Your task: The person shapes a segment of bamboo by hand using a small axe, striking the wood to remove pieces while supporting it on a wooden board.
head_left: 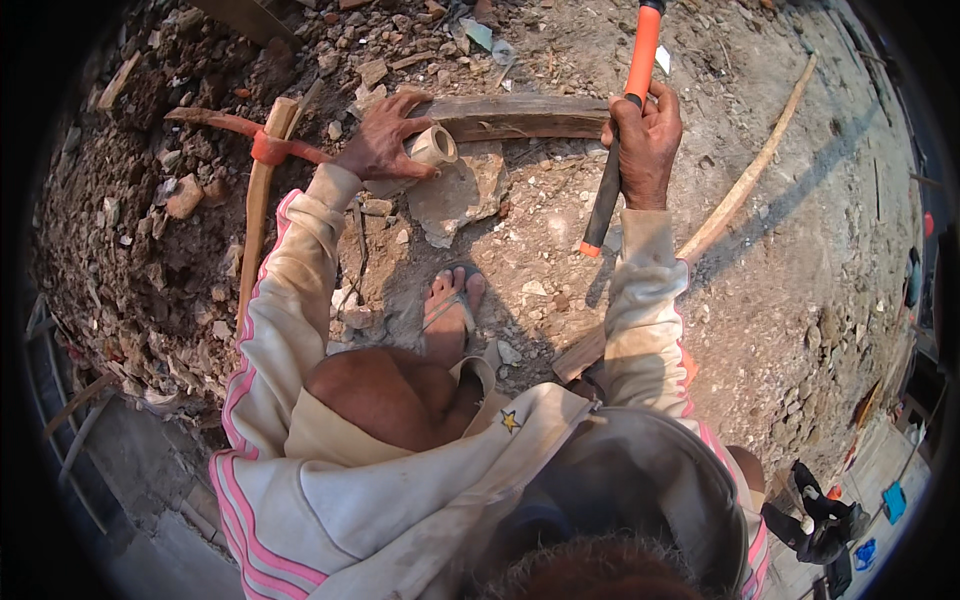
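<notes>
My left hand grips a short pale pipe piece and holds it on a flat stone. Its open end faces right. My right hand is closed around the orange and black handle of a hammer, raised to the right of the stone. The hammer's head is out of view at the top edge. A weathered wooden plank lies just behind the pipe, between my two hands. My sandalled foot rests on the dirt below the stone.
A pickaxe with a wooden handle and a red head lies on rubble to the left. A long thin stick runs diagonally at right. Broken bricks and stones cover the ground. Dark tools lie at lower right.
</notes>
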Motion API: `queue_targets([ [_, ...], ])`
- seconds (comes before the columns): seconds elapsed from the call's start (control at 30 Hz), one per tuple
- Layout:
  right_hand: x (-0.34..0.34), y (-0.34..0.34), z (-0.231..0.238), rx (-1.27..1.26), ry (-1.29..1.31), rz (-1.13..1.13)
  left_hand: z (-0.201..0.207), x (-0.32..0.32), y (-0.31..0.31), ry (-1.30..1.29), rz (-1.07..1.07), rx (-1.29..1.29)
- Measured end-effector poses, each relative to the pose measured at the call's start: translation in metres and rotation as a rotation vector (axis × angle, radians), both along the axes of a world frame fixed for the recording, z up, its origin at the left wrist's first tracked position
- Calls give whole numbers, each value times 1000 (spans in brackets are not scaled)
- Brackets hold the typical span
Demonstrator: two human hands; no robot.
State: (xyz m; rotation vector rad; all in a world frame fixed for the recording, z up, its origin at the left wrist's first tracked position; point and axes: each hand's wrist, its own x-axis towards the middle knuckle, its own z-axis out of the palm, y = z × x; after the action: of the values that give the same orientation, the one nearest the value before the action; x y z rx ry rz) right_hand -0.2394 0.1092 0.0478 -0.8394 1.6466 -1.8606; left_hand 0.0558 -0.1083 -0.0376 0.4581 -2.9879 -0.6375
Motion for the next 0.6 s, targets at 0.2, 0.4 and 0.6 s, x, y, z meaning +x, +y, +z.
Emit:
queue_targets([
  [0.2, -7, 12, -5, 2, -39, -16, -7, -17, -30, -125, 85, 257],
  [0.4, -9, 15, 0, 2, -89, 14, -5, -10, -13, -308, 290, 696],
  [0.6, 8, 13, 30, -113, -298, 151, 41, 10, 16, 259, 387, 886],
])
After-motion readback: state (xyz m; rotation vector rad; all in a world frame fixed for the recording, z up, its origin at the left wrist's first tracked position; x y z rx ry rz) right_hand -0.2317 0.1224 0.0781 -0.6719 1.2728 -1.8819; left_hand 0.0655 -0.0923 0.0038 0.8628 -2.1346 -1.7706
